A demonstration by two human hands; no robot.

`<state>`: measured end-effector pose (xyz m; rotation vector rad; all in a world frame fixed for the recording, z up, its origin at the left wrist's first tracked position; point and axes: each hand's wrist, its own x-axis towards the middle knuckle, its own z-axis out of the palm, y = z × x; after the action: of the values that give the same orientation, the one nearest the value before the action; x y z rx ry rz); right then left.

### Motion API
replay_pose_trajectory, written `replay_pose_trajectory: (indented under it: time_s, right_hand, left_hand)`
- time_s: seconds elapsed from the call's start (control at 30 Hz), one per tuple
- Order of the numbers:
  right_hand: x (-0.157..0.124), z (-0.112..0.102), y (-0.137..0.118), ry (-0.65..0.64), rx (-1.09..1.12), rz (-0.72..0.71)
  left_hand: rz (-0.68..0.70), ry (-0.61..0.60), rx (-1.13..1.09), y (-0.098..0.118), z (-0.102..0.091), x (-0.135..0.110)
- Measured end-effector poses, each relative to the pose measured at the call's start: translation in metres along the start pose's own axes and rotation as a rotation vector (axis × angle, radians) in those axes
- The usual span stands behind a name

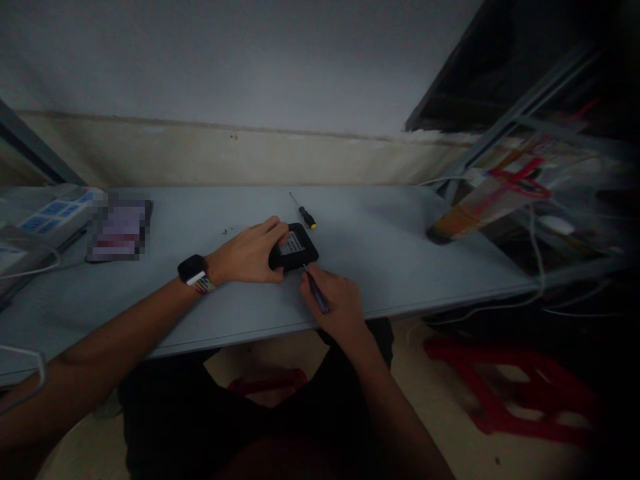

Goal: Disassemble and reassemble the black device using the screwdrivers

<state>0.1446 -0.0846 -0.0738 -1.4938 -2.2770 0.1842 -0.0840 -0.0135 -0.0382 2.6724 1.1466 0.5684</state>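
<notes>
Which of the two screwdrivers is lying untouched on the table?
The black-handled screwdriver with a yellow end, beyond the black device; the purple-handled screwdriver is in the right hand.

A pale grey table [400, 267] is carrying a black device [295, 248] near its front edge. A yellow-tipped screwdriver [305, 213] is lying just behind it, tiny screws [227, 231] are lying to its left, and a white box [47, 220] is sitting at the far left end.

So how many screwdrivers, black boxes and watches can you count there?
screwdrivers: 2, the held screwdriver in the right hand and the spare screwdriver lying on the table
black box: 1, gripped by the left hand
watch: 1, on the left wrist
total: 4
</notes>
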Motion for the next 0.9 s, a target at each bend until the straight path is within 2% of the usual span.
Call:
replay_pose_trajectory:
  time_s: [0.2,0.5,0.9]
  right_hand:
    - [-0.003,0.004,0.003,0.054,0.033,-0.001]
    - [-0.019,-0.004,0.011,0.140,0.275,0.056]
    - [-0.020,-0.006,0.018,0.160,0.214,0.069]
  left_hand:
    - [0.025,-0.003,-0.020,0.004,0.004,-0.001]
    - [0.044,0.001,-0.013,0.003,0.003,-0.003]
    - [0.024,-0.023,-0.053,0.004,0.000,-0.004]
